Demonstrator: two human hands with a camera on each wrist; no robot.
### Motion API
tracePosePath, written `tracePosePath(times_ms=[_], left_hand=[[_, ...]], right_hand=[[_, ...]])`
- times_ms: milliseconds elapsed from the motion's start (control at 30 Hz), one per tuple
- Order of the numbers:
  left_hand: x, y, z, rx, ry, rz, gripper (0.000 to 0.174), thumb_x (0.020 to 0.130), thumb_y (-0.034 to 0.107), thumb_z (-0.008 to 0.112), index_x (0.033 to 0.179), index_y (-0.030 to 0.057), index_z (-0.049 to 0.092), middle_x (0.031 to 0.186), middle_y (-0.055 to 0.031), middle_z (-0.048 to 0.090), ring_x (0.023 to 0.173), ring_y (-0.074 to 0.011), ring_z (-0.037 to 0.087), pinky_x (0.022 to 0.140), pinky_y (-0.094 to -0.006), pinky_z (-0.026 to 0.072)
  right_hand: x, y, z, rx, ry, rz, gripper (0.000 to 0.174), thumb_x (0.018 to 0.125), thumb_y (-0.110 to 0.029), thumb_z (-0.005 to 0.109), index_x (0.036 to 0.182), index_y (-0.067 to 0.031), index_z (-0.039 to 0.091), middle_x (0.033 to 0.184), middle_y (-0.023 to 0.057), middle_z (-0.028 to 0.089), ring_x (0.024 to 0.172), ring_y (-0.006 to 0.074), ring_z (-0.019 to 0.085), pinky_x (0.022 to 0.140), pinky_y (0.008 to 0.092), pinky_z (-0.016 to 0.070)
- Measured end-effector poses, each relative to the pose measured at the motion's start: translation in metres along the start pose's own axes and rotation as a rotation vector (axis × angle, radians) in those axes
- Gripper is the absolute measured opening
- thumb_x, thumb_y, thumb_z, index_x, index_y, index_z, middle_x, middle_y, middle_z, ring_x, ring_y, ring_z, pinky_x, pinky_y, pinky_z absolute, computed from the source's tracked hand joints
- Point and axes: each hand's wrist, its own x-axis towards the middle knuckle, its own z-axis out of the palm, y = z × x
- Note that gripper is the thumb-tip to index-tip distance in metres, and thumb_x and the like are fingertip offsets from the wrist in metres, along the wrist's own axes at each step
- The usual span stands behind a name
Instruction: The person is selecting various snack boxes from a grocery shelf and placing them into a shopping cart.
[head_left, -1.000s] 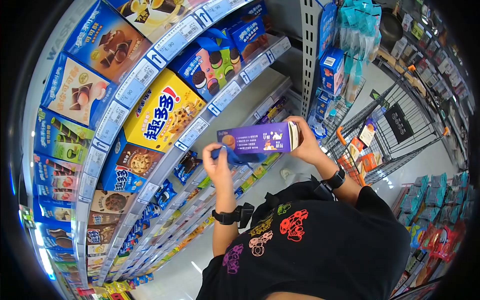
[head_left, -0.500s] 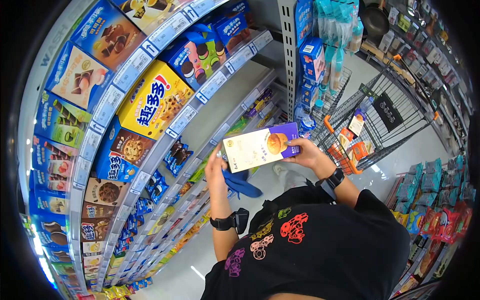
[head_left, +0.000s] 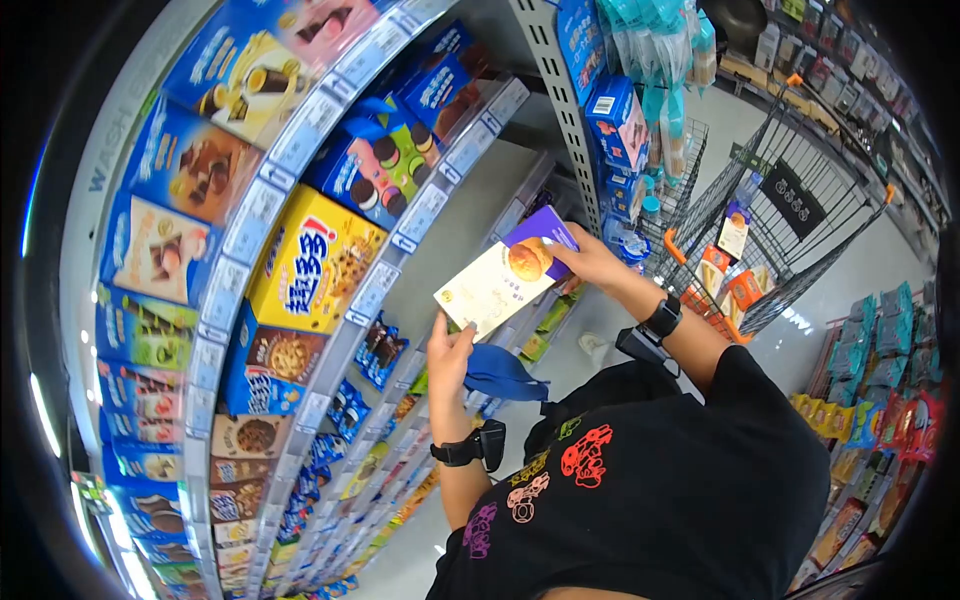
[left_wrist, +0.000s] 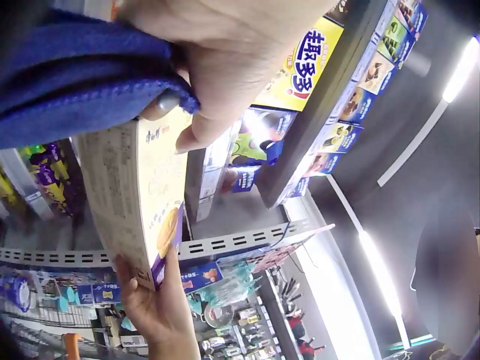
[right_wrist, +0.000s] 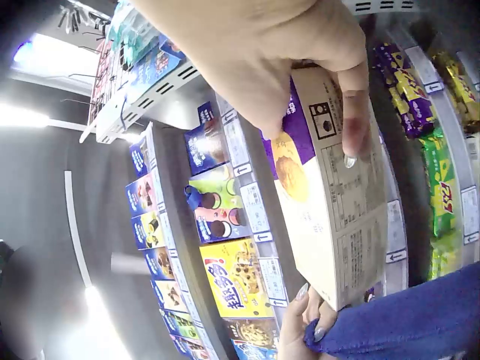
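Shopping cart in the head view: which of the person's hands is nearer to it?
Right: the right hand grips the box at its purple end, toward the cart; the left hand holds its cream end, farther away.

Cream meets purple on the centre box (head_left: 505, 273)! At left, a carton (head_left: 315, 258) blazes yellow; below, multicoloured outlines pattern a black shirt (head_left: 660, 490).

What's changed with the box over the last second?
The box has turned: its purple printed side faced the head camera, now its cream-and-purple front does, with the purple end slanting away. The left hand holds its lower end, with the blue cloth beside it. Unchanged: the right hand holds the purple end; the yellow shelf box is in place.
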Motion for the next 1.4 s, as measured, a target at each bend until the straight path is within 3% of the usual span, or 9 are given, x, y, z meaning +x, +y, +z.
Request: tracePosePath(times_ms=[33, 167, 400, 667, 1000, 1133, 1233, 1333, 1400], left_hand=[[0.008, 0.004, -0.001, -0.002, -0.007, 0.011, 0.066, 0.082, 0.007, 0.057, 0.137, -0.0014, 0.021, 0.058, 0.0041, 0.049, 0.047, -0.0020, 0.036, 0.042, -0.0184, 0.0245], [0.047, 0.010, -0.008, 0.045, -0.052, 0.022, 0.071, 0.081, 0.003, 0.055, 0.139, -0.0012, 0.015, 0.060, 0.0027, 0.049, 0.049, -0.0033, 0.038, 0.044, -0.0187, 0.0277], [0.091, 0.017, 0.004, 0.012, -0.079, 0.016, 0.080, 0.076, -0.003, 0.049, 0.140, -0.0008, 0.001, 0.061, 0.0011, 0.049, 0.053, -0.0056, 0.041, 0.051, -0.0184, 0.0334], [0.120, 0.014, 0.004, -0.024, -0.086, 0.026, 0.081, 0.073, -0.006, 0.047, 0.141, 0.0039, 0.005, 0.062, 0.0012, 0.048, 0.051, -0.0050, 0.038, 0.048, -0.0183, 0.0308], [0.105, 0.023, -0.003, 0.321, -0.207, 0.164, 0.097, 0.062, 0.001, 0.071, 0.139, -0.0013, 0.012, 0.080, -0.0008, 0.048, 0.065, -0.0072, 0.044, 0.059, -0.0193, 0.0398], [0.093, 0.005, 0.006, 0.266, -0.061, 0.270, 0.085, 0.065, 0.002, 0.072, 0.135, -0.0006, 0.024, 0.098, -0.0054, 0.054, 0.071, -0.0079, 0.044, 0.061, -0.0207, 0.0411], [0.078, -0.004, 0.003, 0.304, 0.026, 0.350, 0.068, 0.070, 0.003, 0.069, 0.129, -0.0005, 0.035, 0.090, -0.0030, 0.059, 0.065, -0.0056, 0.045, 0.057, -0.0198, 0.0384], [0.072, -0.023, -0.003, 0.295, 0.139, 0.377, 0.047, 0.076, 0.007, 0.065, 0.119, -0.0013, 0.048, 0.072, 0.0009, 0.056, 0.057, -0.0042, 0.041, 0.052, -0.0199, 0.0351], [0.065, -0.026, -0.002, 0.281, 0.225, 0.368, 0.039, 0.079, 0.008, 0.063, 0.115, -0.0017, 0.052, 0.068, 0.0007, 0.054, 0.056, -0.0044, 0.040, 0.052, -0.0202, 0.0346]], right_hand=[[0.007, -0.007, 0.001, -0.053, 0.029, -0.053, 0.054, 0.083, -0.036, 0.057, 0.120, -0.0001, 0.041, 0.087, 0.0157, 0.061, 0.051, 0.0206, 0.062, 0.042, 0.0293, 0.0507], [0.037, -0.031, -0.004, -0.231, 0.110, -0.075, 0.052, 0.080, -0.041, 0.058, 0.107, 0.0031, 0.050, 0.070, 0.0142, 0.062, 0.047, 0.0187, 0.060, 0.041, 0.0280, 0.0478], [0.104, -0.046, -0.011, -0.081, 0.254, -0.062, 0.055, 0.079, -0.047, 0.057, 0.096, 0.0052, 0.056, 0.074, 0.0158, 0.063, 0.050, 0.0208, 0.062, 0.042, 0.0288, 0.0503], [0.126, -0.037, -0.022, -0.113, 0.206, -0.149, 0.061, 0.078, -0.048, 0.057, 0.111, 0.0031, 0.053, 0.080, 0.0179, 0.063, 0.055, 0.0223, 0.064, 0.042, 0.0284, 0.0511], [0.067, -0.055, -0.044, -0.069, 0.021, -0.019, 0.051, 0.082, -0.043, 0.056, 0.108, 0.0009, 0.050, 0.068, 0.0085, 0.056, 0.043, 0.0141, 0.054, 0.035, 0.0239, 0.0406], [0.055, -0.044, -0.056, -0.026, -0.111, 0.035, 0.049, 0.085, -0.042, 0.053, 0.104, 0.0030, 0.052, 0.059, 0.0018, 0.047, 0.040, 0.0094, 0.042, 0.035, 0.0229, 0.0305], [0.047, -0.034, -0.061, 0.024, -0.235, 0.072, 0.050, 0.086, -0.042, 0.051, 0.101, 0.0057, 0.054, 0.059, 0.0021, 0.048, 0.041, 0.0092, 0.037, 0.037, 0.0235, 0.0264], [0.034, -0.033, -0.048, -0.065, -0.123, 0.056, 0.049, 0.086, -0.043, 0.053, 0.097, 0.0047, 0.057, 0.058, 0.0023, 0.049, 0.043, 0.0083, 0.038, 0.038, 0.0227, 0.0263], [0.031, -0.021, -0.040, -0.249, -0.032, -0.015, 0.051, 0.083, -0.044, 0.054, 0.087, 0.0062, 0.061, 0.064, 0.0094, 0.057, 0.052, 0.0157, 0.050, 0.046, 0.0290, 0.0374]])
